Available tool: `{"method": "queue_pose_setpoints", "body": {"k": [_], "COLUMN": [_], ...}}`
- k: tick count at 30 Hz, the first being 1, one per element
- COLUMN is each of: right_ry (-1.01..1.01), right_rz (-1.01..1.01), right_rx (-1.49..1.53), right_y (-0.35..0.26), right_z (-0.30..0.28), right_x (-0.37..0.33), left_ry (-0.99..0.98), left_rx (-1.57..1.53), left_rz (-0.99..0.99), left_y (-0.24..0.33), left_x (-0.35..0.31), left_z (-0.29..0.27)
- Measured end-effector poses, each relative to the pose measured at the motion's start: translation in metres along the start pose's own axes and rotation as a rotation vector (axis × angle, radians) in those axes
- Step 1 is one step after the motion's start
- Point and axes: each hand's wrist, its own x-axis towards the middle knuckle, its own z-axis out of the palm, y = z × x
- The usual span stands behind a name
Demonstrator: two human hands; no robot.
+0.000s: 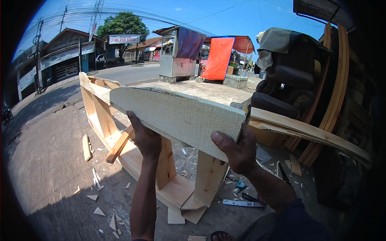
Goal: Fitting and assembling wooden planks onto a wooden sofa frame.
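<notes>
A pale wooden board [173, 112] with a curved upper edge is held up across the middle of the view. My left hand [145, 138] grips its lower edge, left of centre, with the fingers behind the wood. At the board's right end my right hand [241, 150] is closed round it, thumb on the near face. Beneath and behind lies a long wooden frame [169, 174] with upright pieces, partly hidden by the board. A short wooden batten [120, 145] rests slanted across the frame, beside my left hand.
Offcuts [86, 148] and shavings litter the ground. A tape measure [241, 185] and a metal ruler [243, 203] lie below my right hand. Long planks [305, 130] jut in at right, before stacked dark cushioned seats [291, 80]. A stall with an orange tarp [217, 58] stands beyond.
</notes>
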Motion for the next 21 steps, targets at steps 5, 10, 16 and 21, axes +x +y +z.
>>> {"method": "queue_pose_setpoints", "body": {"k": [5, 10, 16, 21], "right_ry": [-0.015, -0.013, 0.169, 0.213], "right_rz": [-0.030, 0.038, 0.055, -0.015], "right_rx": [0.006, 0.043, 0.056, -0.015], "right_y": [-0.001, 0.000, 0.000, 0.006], "right_z": [0.001, 0.004, 0.019, 0.019], "right_x": [0.002, 0.000, 0.000, 0.002], "left_ry": [0.019, 0.028, -0.028, -0.046], "left_rx": [0.027, 0.061, -0.014, -0.023], "left_rz": [0.020, -0.003, -0.019, -0.020], "left_y": [0.000, -0.007, 0.000, 0.001], "left_x": [0.002, 0.001, 0.002, 0.003], "left_z": [-0.002, -0.003, -0.006, -0.006]}}
